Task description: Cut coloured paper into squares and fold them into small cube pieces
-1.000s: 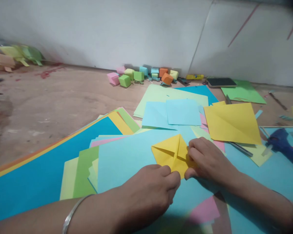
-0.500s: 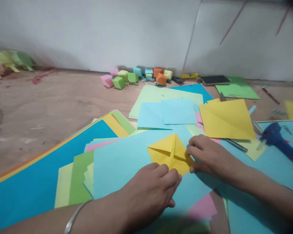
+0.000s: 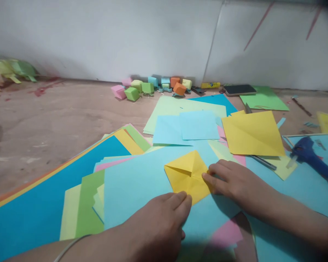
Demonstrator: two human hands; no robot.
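Observation:
A yellow sheet of origami paper [image 3: 190,183], folded into a smaller diamond with a raised flap at its upper left, lies on a large light-blue sheet [image 3: 133,182]. My left hand [image 3: 164,214] has its fingers closed together at the paper's bottom corner, thumb mostly hidden underneath. At the right corner, my right hand [image 3: 226,178] pinches the edge, index finger extended onto the paper and the other fingers curled. A larger yellow sheet [image 3: 253,133] rests beyond my right hand, partly over a pair of scissors [image 3: 264,162].
Stacked coloured sheets [image 3: 90,171] spread to the left. Small folded paper cubes [image 3: 147,88] line the wall. A yellow glue stick [image 3: 210,85] and a phone [image 3: 239,90] sit beside them. A blue glue gun [image 3: 306,149] lies at right.
The right-hand flap of the folded yellow paper has gone flat. My left hand has drawn slightly down and left; my right fingers have shifted a little down and inward.

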